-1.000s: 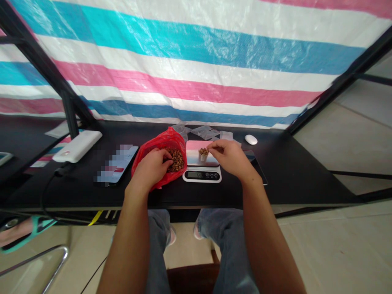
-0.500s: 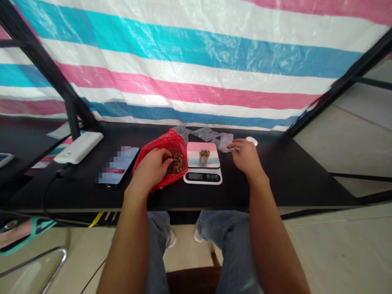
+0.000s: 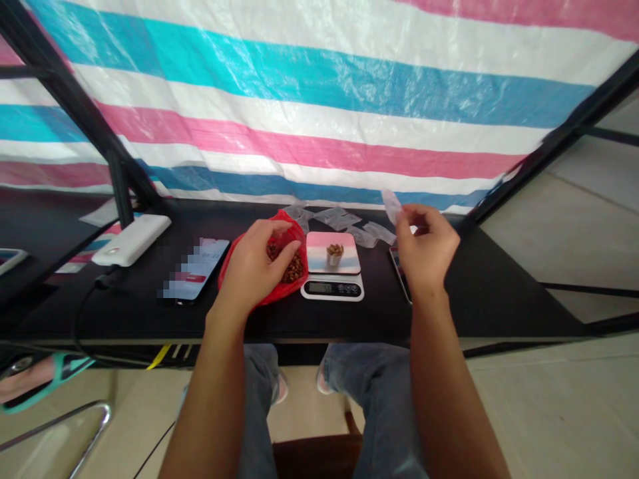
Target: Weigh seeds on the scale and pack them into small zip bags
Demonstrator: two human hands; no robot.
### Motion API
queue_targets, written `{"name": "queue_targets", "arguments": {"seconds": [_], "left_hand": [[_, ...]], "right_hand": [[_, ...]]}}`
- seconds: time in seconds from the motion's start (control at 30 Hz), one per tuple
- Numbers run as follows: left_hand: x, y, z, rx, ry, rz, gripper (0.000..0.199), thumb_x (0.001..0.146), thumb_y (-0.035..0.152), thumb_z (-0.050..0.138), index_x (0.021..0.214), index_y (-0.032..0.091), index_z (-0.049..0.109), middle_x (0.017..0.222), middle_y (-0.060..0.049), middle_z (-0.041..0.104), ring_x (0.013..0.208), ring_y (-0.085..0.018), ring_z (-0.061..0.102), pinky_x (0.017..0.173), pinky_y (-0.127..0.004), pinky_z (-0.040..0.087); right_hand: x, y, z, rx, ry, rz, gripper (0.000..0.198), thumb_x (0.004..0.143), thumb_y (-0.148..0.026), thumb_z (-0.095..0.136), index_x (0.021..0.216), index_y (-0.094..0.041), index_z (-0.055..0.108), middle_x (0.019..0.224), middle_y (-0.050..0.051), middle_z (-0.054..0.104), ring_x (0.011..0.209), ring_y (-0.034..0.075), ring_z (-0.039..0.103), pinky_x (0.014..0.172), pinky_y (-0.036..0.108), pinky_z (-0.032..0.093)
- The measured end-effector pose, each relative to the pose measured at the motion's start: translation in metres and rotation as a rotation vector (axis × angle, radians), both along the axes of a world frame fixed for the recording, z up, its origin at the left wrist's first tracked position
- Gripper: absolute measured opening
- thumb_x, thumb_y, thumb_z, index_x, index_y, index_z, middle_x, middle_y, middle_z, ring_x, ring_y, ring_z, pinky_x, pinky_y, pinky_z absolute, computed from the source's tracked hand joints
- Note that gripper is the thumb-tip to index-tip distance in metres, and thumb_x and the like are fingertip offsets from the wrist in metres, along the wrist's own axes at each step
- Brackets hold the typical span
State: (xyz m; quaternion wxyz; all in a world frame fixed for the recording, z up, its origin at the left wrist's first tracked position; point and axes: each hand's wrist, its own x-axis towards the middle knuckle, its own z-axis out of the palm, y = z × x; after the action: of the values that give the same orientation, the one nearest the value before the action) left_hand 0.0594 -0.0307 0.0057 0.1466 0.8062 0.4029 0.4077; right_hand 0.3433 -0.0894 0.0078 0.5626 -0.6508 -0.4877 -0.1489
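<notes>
My left hand (image 3: 257,259) is over the red plastic bag (image 3: 285,291), its thumb and fingers apart with nothing between them. Inside the bag lie many small brown pieces (image 3: 294,267), like beans or seeds. On the digital kitchen scale (image 3: 312,247), just right of the bag, stands a small cup (image 3: 334,258) heaped with the same sort of pieces. My right hand (image 3: 426,243), raised at the right of the scale, pinches a small clear plastic bag (image 3: 391,205). More small clear bags (image 3: 363,235) lie flat behind the scale.
A lit phone (image 3: 204,269) and a white power bank (image 3: 132,239) with a cable lie to the left. Another phone (image 3: 399,274) is partly under my right wrist. Black frame bars (image 3: 544,143) and a striped sheet (image 3: 319,113) bound the black table (image 3: 344,322).
My right hand has lifted one small clear bag off the table, moving up and to the right. My left hand has risen a little from the brown pieces, its fingers spreading.
</notes>
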Motion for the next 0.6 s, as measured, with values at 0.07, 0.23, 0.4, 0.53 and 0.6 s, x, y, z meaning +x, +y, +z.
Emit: {"name": "queue_targets", "arguments": {"seconds": [0.07, 0.23, 0.4, 0.53, 0.6], "left_hand": [[0.007, -0.01, 0.011, 0.151, -0.031, -0.042, 0.055, 0.09, 0.047, 0.074, 0.138, 0.023, 0.062, 0.143, -0.01, 0.066, 0.134, -0.03, 0.06, 0.116, -0.044, 0.047], [0.021, -0.028, 0.023, 0.263, 0.062, -0.125, 0.083, 0.084, 0.056, 0.08, 0.154, 0.027, 0.049, 0.16, -0.012, 0.054, 0.15, -0.038, 0.046, 0.124, -0.054, 0.037], [0.015, -0.023, 0.014, 0.25, 0.072, -0.164, 0.048, 0.094, 0.044, 0.071, 0.138, 0.024, 0.062, 0.137, -0.008, 0.072, 0.129, -0.029, 0.065, 0.126, -0.049, 0.036], [0.006, -0.014, 0.008, 0.165, 0.034, -0.17, 0.043, 0.092, 0.047, 0.074, 0.127, 0.023, 0.067, 0.127, -0.008, 0.075, 0.12, -0.026, 0.069, 0.11, -0.04, 0.05], [0.003, -0.009, 0.003, 0.126, 0.037, -0.165, 0.043, 0.092, 0.048, 0.075, 0.125, 0.022, 0.068, 0.126, -0.008, 0.076, 0.118, -0.026, 0.069, 0.105, -0.038, 0.053]], "right_hand": [[-0.023, -0.011, 0.02, 0.009, 0.107, 0.167, 0.016, 0.092, -0.035, 0.07, 0.1, -0.022, 0.073, 0.095, 0.007, 0.076, 0.079, 0.02, 0.07, 0.074, 0.035, 0.058], [-0.084, -0.023, 0.035, -0.192, 0.33, 0.678, 0.016, 0.088, -0.036, 0.075, 0.097, -0.022, 0.073, 0.093, 0.004, 0.075, 0.077, 0.018, 0.072, 0.069, 0.032, 0.061], [-0.1, -0.015, 0.022, -0.249, 0.464, 0.796, 0.019, 0.087, -0.032, 0.075, 0.102, -0.021, 0.073, 0.089, 0.003, 0.077, 0.081, 0.019, 0.075, 0.074, 0.032, 0.063], [-0.074, -0.008, 0.017, -0.238, 0.447, 0.725, 0.022, 0.089, -0.034, 0.073, 0.106, -0.02, 0.072, 0.091, 0.005, 0.08, 0.084, 0.02, 0.076, 0.08, 0.036, 0.062], [-0.055, -0.005, 0.01, -0.22, 0.419, 0.636, 0.025, 0.091, -0.035, 0.068, 0.11, -0.019, 0.072, 0.092, 0.006, 0.08, 0.086, 0.02, 0.076, 0.081, 0.036, 0.062]]}}
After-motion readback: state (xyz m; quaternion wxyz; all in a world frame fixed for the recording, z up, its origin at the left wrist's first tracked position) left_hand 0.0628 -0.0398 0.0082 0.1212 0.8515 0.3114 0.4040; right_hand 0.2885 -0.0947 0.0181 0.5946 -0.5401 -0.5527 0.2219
